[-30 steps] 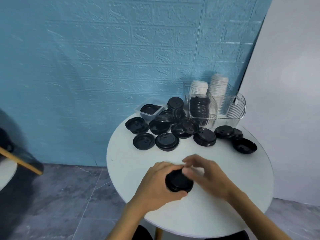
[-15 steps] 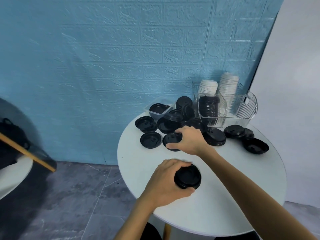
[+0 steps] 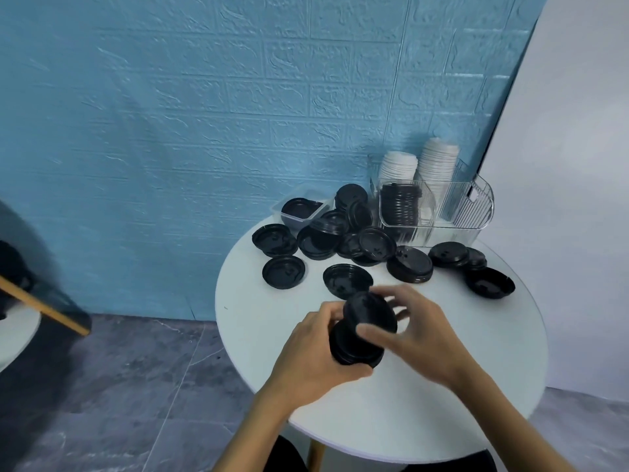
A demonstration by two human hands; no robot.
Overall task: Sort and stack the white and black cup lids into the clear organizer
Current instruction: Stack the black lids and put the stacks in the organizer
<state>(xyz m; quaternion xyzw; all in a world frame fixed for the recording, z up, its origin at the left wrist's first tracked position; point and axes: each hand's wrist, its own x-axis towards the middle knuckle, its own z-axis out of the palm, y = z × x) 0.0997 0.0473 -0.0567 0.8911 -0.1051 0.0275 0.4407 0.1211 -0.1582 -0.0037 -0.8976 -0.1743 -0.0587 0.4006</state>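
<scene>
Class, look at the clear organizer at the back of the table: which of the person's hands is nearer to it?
The right hand. It holds a black lid nearer the clear organizer; the left hand grips the lid stack, farther left and nearer the person.

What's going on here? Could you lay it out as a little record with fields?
left hand: grips a short stack of black lids above the table
right hand: holds one black lid, tilted, over that stack
loose lids: black, scattered on the far half of the table
organizer: clear, at the far right edge; holds a black stack in front and two white stacks behind
tub: small, clear, left of the organizer, one black lid inside
</scene>
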